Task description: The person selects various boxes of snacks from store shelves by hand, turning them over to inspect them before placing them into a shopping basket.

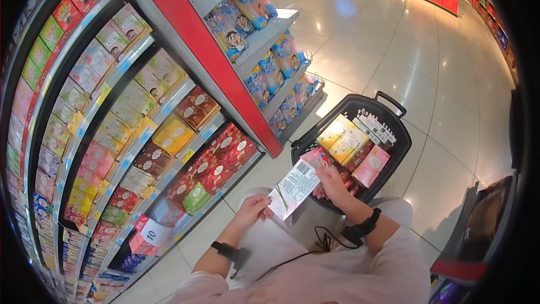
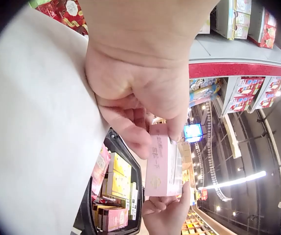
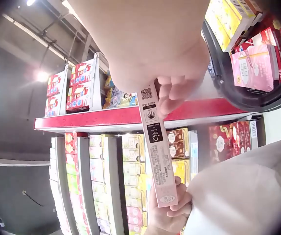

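Between my two hands is a thin, pale pink and white carton [image 1: 294, 187], tilted, its printed back with small text and a barcode facing up. My left hand [image 1: 253, 209] pinches its near-left end between thumb and fingers. At the opposite end, my right hand [image 1: 334, 186] grips the carton by its edge. A narrow side with a printed code and dark label squares shows in the right wrist view. Just beyond my right hand stands a black shopping basket [image 1: 406, 141], holding a yellow and white box [image 1: 343, 139], a pink box [image 1: 372, 166] and several other packs.
Shelves of boxed goods [image 1: 129, 101] rise on the left, with a red-edged end panel [image 1: 208, 50] and bagged snacks [image 1: 230, 31] past it. A price sign [image 1: 151, 233] reads 10. Tiled floor [image 1: 382, 39] stretches ahead. Cables [image 1: 323, 242] hang between my wrists.
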Demonstrator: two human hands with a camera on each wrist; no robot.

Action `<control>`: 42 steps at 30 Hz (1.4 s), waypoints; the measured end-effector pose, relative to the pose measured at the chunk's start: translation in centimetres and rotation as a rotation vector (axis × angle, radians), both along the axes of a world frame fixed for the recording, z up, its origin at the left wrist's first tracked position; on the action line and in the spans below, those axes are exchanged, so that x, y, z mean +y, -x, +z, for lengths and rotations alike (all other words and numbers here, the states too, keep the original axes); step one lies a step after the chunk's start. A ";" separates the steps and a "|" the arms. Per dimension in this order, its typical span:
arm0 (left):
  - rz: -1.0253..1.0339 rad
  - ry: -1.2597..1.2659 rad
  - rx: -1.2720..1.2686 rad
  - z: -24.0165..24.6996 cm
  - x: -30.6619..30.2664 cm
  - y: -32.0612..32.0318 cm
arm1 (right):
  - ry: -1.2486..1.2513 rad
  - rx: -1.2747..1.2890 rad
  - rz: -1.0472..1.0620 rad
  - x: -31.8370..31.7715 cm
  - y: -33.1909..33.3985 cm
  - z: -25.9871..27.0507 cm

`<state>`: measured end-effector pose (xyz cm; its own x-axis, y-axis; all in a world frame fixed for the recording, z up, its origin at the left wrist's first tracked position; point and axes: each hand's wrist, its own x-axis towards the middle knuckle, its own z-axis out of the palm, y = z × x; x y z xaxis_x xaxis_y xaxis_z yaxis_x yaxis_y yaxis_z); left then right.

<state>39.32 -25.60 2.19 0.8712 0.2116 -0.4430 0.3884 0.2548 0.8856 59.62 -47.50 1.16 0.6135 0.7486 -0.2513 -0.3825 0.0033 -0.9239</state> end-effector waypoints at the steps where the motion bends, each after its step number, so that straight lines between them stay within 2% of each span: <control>1: -0.003 0.002 0.011 0.0 0.0 0.1 | -0.008 -0.008 0.005 0.0 0.0 -0.1; 3: 0.010 0.006 -0.006 0.0 0.0 0.0 | -0.057 -0.063 0.022 -0.2 -0.1 -0.4; 4: -0.016 0.015 0.020 0.0 0.0 -0.1 | -0.036 -0.054 0.011 -0.2 0.0 -0.2; 6: 0.063 -0.048 -0.004 -0.2 -0.2 0.0 | 0.051 -0.124 0.055 -0.7 -0.3 0.6; 10: 0.081 -0.029 -0.048 -0.6 -0.2 0.1 | 0.020 -0.068 0.137 -0.5 -1.0 -0.7; 22: 0.147 0.009 -0.057 0.1 -0.7 -0.6 | 0.090 0.035 0.269 -1.9 -1.6 2.3; 24: 0.137 0.015 -0.073 -0.1 -0.4 -0.6 | 0.171 0.059 0.404 -1.9 -1.7 2.5; 28: 0.178 0.067 -0.078 -0.2 -0.1 -0.4 | 0.207 0.042 0.520 -2.0 -1.0 2.5; 30: 0.170 0.079 -0.081 -0.3 0.2 -0.2 | 0.172 -0.018 0.631 -2.3 -0.7 2.8; 36: 0.147 0.139 -0.104 -0.3 0.5 -0.4 | 0.079 0.043 0.724 -2.1 -0.5 2.6; 37: 0.146 0.138 -0.113 -0.3 0.6 -0.4 | 0.079 0.044 0.725 -2.1 -0.5 2.6; 39: 0.146 0.138 -0.121 -0.4 0.6 -0.3 | -0.023 -0.171 0.463 -2.0 -0.3 2.3; 40: 0.162 0.127 -0.115 -0.4 0.6 -0.3 | -0.022 -0.170 0.464 -1.8 0.0 2.1; 42: 0.181 0.118 -0.107 -0.5 0.6 -0.2 | -0.177 -0.321 0.176 -1.5 0.4 1.9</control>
<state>39.48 -24.98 1.69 0.8672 0.3205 -0.3810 0.2328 0.4155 0.8793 59.17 -48.98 3.01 0.4986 0.8636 0.0745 -0.0832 0.1332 -0.9876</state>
